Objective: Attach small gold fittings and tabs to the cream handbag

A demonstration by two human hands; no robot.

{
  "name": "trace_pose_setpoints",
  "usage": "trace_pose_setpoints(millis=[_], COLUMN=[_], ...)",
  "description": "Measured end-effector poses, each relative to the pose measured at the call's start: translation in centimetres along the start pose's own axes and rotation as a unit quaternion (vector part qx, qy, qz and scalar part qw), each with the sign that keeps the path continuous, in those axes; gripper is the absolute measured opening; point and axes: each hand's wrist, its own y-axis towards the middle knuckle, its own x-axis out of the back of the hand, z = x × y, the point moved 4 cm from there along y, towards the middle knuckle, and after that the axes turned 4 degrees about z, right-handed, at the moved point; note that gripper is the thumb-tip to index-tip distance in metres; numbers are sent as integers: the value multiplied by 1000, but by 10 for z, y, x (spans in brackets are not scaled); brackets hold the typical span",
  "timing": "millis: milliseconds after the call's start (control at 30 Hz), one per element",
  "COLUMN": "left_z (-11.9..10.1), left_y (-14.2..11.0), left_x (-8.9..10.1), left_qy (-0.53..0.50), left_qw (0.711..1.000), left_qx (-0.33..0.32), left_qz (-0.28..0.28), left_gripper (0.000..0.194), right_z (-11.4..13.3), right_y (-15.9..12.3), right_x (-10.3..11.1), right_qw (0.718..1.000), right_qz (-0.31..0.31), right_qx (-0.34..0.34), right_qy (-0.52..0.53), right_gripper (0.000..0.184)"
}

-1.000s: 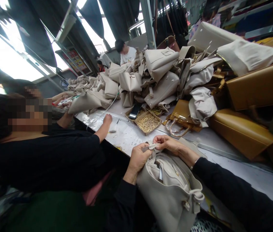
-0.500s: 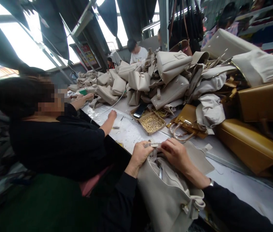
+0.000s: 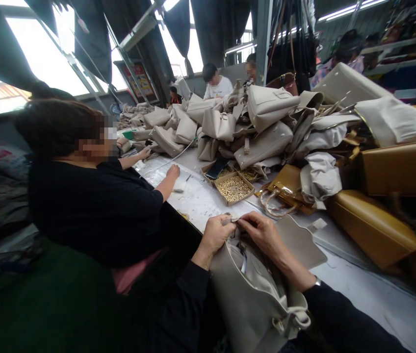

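A grey-beige handbag [image 3: 245, 299] leans against the table edge in front of me, its mouth open and pale lining [image 3: 257, 267] showing. My left hand [image 3: 214, 235] is closed on a small strap tab [image 3: 233, 220] at the bag's far end. Thumb and fingers of my right hand [image 3: 261, 233] pinch the other side of the same tab. Whether a small part sits between the fingertips, I cannot tell. The bag's flap [image 3: 299, 240] lies spread on the table to the right. At the near end hangs a looped strap with a metal ring [image 3: 277, 323].
Beyond my hands stands a cardboard box of gold studs [image 3: 233, 189], with a dark phone [image 3: 217, 168] beside it. Beige bags [image 3: 219, 123] are heaped behind. Mustard bags [image 3: 377, 225] lie at right. A co-worker in black [image 3: 97, 206] sits at left, arms on the table [image 3: 193, 203].
My right hand's fingers have come closer to the left hand and now pinch the tab. The view has shifted slightly. The co-worker at left appears more upright.
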Motion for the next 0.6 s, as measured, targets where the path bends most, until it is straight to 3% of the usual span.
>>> trace_pose_setpoints(millis=[233, 467, 600], left_z=[1, 6, 5], left_y=[1, -2, -2], left_x=[-1, -2, -4], left_qy=[-4, 17, 30], left_qw=[1000, 1000, 999], left_qx=[-14, -4, 3], left_qz=[25, 26, 45], left_gripper=[17, 14, 14], right_z=[-3, -21, -28], right_y=[2, 15, 22], right_x=[0, -6, -9], right_qw=[999, 983, 966], right_qz=[15, 139, 202], right_qx=[-30, -117, -152], right_qy=[4, 25, 44], right_gripper=[17, 10, 15])
